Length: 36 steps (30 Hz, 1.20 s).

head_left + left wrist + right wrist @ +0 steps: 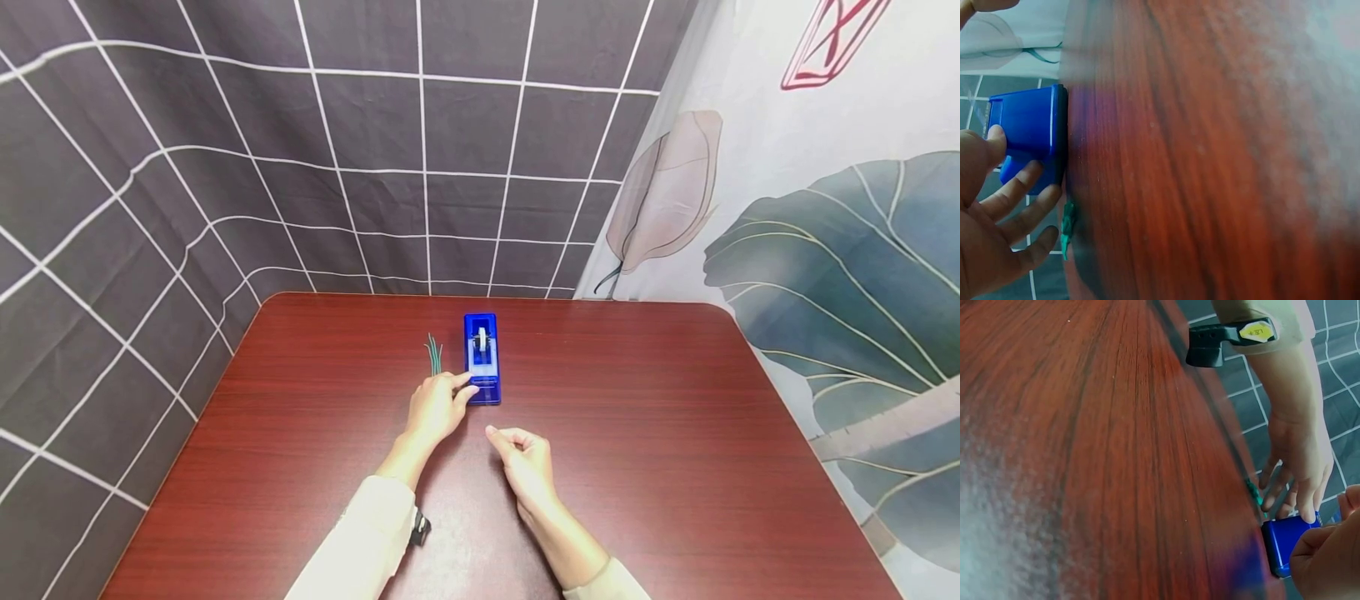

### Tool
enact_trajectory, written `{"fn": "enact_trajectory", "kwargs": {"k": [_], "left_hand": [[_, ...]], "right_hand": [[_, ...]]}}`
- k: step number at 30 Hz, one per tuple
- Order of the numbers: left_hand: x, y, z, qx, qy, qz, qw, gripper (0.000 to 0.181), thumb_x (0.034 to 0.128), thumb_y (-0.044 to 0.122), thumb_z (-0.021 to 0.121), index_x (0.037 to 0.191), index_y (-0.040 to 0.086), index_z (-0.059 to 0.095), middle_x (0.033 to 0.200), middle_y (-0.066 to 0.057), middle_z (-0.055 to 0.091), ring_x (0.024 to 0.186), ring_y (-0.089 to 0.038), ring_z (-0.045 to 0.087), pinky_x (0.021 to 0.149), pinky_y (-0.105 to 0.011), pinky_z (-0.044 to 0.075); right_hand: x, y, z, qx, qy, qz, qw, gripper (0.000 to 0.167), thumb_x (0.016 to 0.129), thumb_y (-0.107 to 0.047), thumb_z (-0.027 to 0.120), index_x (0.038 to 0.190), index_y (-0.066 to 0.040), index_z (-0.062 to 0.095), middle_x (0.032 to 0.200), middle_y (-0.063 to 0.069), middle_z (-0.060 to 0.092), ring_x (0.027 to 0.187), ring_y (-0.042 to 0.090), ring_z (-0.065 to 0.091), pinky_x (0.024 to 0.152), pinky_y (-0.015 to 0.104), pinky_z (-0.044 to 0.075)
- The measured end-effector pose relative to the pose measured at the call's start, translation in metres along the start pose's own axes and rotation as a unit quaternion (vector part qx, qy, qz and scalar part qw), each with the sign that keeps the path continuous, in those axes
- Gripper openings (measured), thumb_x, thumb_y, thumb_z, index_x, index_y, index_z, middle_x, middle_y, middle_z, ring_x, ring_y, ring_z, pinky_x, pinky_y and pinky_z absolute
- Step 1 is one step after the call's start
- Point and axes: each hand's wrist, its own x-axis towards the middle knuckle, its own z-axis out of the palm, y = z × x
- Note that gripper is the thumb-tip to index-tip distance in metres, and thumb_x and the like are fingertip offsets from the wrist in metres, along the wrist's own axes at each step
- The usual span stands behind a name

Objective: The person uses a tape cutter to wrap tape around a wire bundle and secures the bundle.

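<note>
A blue tape dispenser (491,392) with a white roll stands near the table's far edge. My left hand (437,408) holds its near left corner between thumb and index finger; in the left wrist view the thumb lies against the blue front (1029,125) and the other fingers are spread beside it. Nearer to me and to the right, my right hand (531,471) has its fingers curled, thumb against the index finger, apart from the dispenser; nothing shows in it. Green strands (435,354) lie just left of the dispenser, partly behind my left hand.
The red-brown wooden table (637,433) reaches back to a dark curtain (375,125) with white grid lines. A pale curtain with leaf drawings (847,250) hangs at the right. A black strap (420,528) is on my left wrist.
</note>
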Motion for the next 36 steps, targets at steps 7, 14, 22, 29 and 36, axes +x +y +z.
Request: {"fn": "enact_trajectory", "kwargs": {"k": [7,14,22,29,36], "left_hand": [[0.000,0.001,0.000,0.004,-0.003,-0.003,1.0000,0.032,0.0971,0.032,0.069,0.123,0.013,0.074,0.107,-0.009,0.075,0.101,-0.036,0.070,0.084,-0.050,0.055],[-0.001,0.001,-0.001,0.006,0.001,0.002,1.0000,0.031,0.0962,0.030,0.070,0.121,0.013,0.075,0.106,-0.009,0.075,0.100,-0.036,0.071,0.083,-0.050,0.055],[-0.001,0.002,-0.001,0.007,0.004,0.002,1.0000,0.031,0.0966,0.030,0.070,0.122,0.013,0.075,0.106,-0.009,0.075,0.100,-0.036,0.071,0.083,-0.050,0.055],[-0.001,0.001,-0.001,0.004,0.001,0.000,1.0000,0.031,0.0962,0.031,0.070,0.122,0.013,0.075,0.109,-0.010,0.075,0.102,-0.036,0.070,0.084,-0.051,0.055],[0.000,0.001,0.001,0.001,0.000,-0.006,1.0000,0.032,0.0967,0.032,0.069,0.123,0.014,0.074,0.111,-0.009,0.075,0.104,-0.036,0.070,0.086,-0.051,0.054]], "right_hand": [[-0.002,0.000,0.000,0.002,0.002,0.002,1.0000,0.027,0.088,-0.011,0.078,0.088,0.015,0.071,0.076,0.007,0.069,0.071,0.007,0.053,0.066,0.022,0.042],[-0.005,0.002,0.000,0.002,-0.008,0.004,1.0000,0.025,0.089,-0.013,0.077,0.086,0.011,0.073,0.073,0.001,0.065,0.070,0.007,0.050,0.066,0.022,0.042],[-0.009,0.003,0.000,-0.003,-0.009,0.009,0.9999,0.024,0.089,-0.013,0.077,0.084,0.010,0.073,0.070,-0.001,0.062,0.067,0.006,0.048,0.063,0.021,0.041],[-0.009,0.002,0.001,-0.002,-0.007,0.005,1.0000,0.024,0.089,-0.013,0.077,0.085,0.010,0.073,0.073,0.000,0.065,0.069,0.006,0.049,0.064,0.021,0.041],[-0.013,0.003,0.001,0.000,-0.009,0.012,0.9999,0.024,0.089,-0.014,0.077,0.083,0.008,0.073,0.069,-0.004,0.059,0.066,0.006,0.047,0.061,0.021,0.040]]}}
